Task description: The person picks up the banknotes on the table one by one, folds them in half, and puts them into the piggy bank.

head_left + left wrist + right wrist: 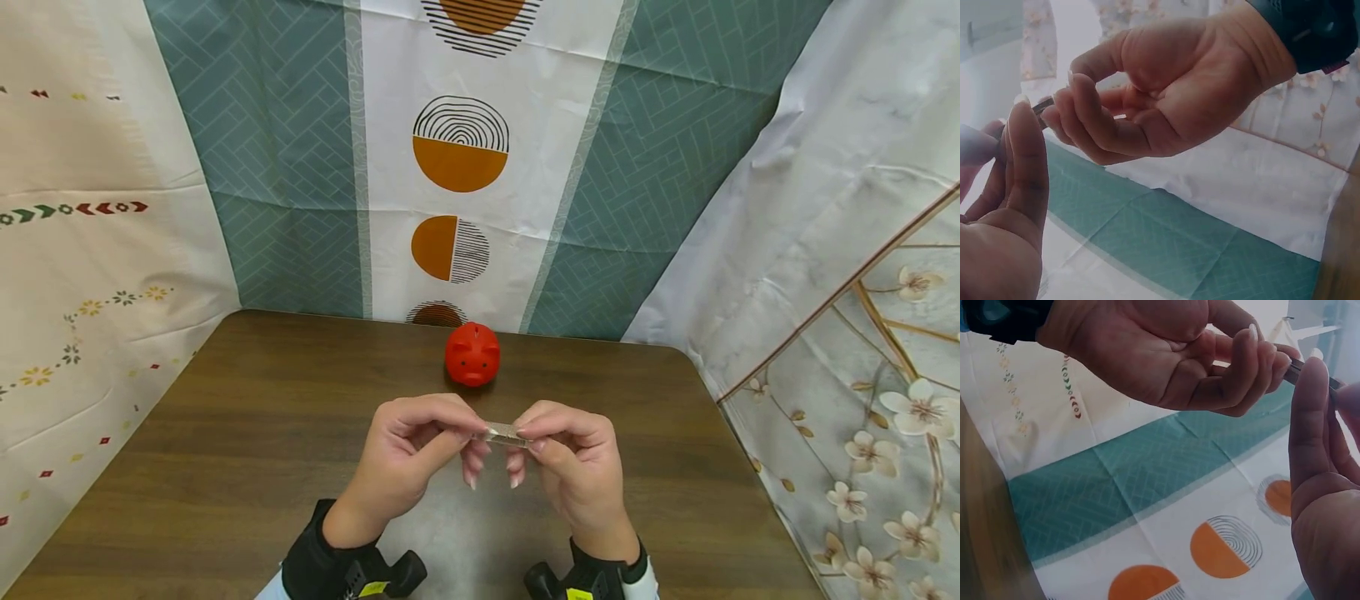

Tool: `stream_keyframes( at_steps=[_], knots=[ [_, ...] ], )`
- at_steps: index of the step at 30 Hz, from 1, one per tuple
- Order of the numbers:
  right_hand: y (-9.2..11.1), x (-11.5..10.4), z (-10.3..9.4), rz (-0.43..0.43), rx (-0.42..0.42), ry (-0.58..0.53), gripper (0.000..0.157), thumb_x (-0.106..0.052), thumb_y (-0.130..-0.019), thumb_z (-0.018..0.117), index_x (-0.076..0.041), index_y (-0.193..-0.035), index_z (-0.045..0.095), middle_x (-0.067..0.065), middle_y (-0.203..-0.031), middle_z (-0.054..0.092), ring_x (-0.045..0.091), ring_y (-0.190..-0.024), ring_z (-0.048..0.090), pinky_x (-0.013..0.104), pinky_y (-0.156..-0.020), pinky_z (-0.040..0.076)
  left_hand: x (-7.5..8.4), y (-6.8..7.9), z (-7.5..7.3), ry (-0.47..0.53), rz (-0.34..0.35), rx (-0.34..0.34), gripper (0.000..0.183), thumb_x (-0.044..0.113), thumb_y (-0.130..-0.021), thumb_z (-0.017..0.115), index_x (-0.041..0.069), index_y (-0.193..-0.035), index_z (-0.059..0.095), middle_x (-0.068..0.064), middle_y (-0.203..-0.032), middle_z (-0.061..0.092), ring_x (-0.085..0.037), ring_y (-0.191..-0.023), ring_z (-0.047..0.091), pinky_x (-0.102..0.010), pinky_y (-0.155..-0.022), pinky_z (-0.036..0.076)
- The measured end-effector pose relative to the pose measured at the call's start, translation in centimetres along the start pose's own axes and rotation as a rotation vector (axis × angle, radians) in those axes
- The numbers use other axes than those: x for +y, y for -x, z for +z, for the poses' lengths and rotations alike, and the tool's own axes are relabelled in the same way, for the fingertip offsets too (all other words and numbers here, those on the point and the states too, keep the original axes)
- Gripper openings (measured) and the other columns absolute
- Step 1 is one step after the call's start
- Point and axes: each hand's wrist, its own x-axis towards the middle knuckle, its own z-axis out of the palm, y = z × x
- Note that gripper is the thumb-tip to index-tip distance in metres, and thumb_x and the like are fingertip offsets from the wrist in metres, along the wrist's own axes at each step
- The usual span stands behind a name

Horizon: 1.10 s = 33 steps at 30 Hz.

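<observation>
A thin, pale folded strip (507, 434), perhaps a folded banknote, is held up level between my two hands over the table. My left hand (415, 457) pinches its left end between thumb and index finger. At its right end, the thumb and index finger of my right hand (576, 457) pinch it the same way. In the left wrist view the strip (1042, 105) looks dark, its ends hidden by the fingers. The right wrist view shows the strip (1293, 371) edge-on, with a layered edge. Beyond the hands stands a red piggy bank (472, 357), apart from both.
The brown wooden table (262, 417) stretches under both hands. Behind it hangs a teal and white patterned cloth (292, 150). A cream printed cloth (90, 275) is on the left, a floral one (870, 483) on the right.
</observation>
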Motion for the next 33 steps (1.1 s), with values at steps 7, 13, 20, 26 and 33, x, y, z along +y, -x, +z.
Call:
stream_keyframes(
  at_steps=[7, 13, 20, 26, 33],
  knots=[
    [0.2, -0.2, 0.4, -0.002, 0.045, 0.132, 0.027, 0.017, -0.094, 0.051, 0.007, -0.107, 0.072, 0.012, -0.098, 0.073, 0.027, -0.064, 0.064, 0.034, -0.057, 0.061, 0.1, 0.2, 0.1, -0.158, 0.048, 0.011, 0.024, -0.025, -0.085, 0.054, -0.009, -0.099, 0.065, -0.020, -0.087, 0.064, -0.022, -0.069, 0.062, -0.033, -0.057, 0.059],
    [0.3, -0.7, 0.9, 0.056, 0.112, 0.366, 0.032, 0.022, -0.085, 0.065, 0.006, -0.113, 0.068, 0.008, -0.096, 0.073, 0.021, -0.061, 0.067, 0.033, -0.056, 0.061, 0.7, 0.4, 0.5, -0.387, -0.073, 0.107, 0.029, -0.019, -0.083, 0.070, 0.001, -0.102, 0.065, -0.008, -0.081, 0.063, -0.012, -0.067, 0.055, -0.022, -0.055, 0.053],
    [0.2, -0.7, 0.9, 0.037, 0.087, 0.420, 0.031, 0.024, -0.083, 0.065, 0.006, -0.108, 0.070, 0.013, -0.089, 0.068, 0.023, -0.059, 0.063, 0.031, -0.055, 0.059, 0.7, 0.2, 0.6, -0.359, -0.095, 0.057, 0.023, -0.018, -0.088, 0.065, 0.003, -0.099, 0.067, -0.008, -0.074, 0.062, -0.012, -0.060, 0.057, -0.026, -0.050, 0.054],
    [0.1, -0.3, 1.1, -0.001, 0.051, 0.466, 0.026, 0.023, -0.083, 0.067, 0.005, -0.100, 0.072, 0.016, -0.087, 0.067, 0.020, -0.064, 0.063, 0.031, -0.054, 0.057, 0.3, 0.1, 0.8, -0.384, -0.058, 0.023, 0.021, -0.016, -0.089, 0.066, 0.003, -0.098, 0.068, -0.009, -0.077, 0.065, -0.011, -0.061, 0.059, -0.025, -0.053, 0.056],
    [-0.1, -0.3, 1.4, -0.029, 0.029, 0.557, 0.013, 0.017, -0.087, 0.068, 0.006, -0.093, 0.067, 0.013, -0.082, 0.064, 0.016, -0.068, 0.060, 0.028, -0.056, 0.055, 0.2, 0.2, 0.9, -0.480, 0.001, 0.029, 0.019, -0.013, -0.089, 0.069, 0.005, -0.095, 0.070, -0.006, -0.076, 0.067, -0.010, -0.065, 0.059, -0.022, -0.056, 0.056]
  ],
)
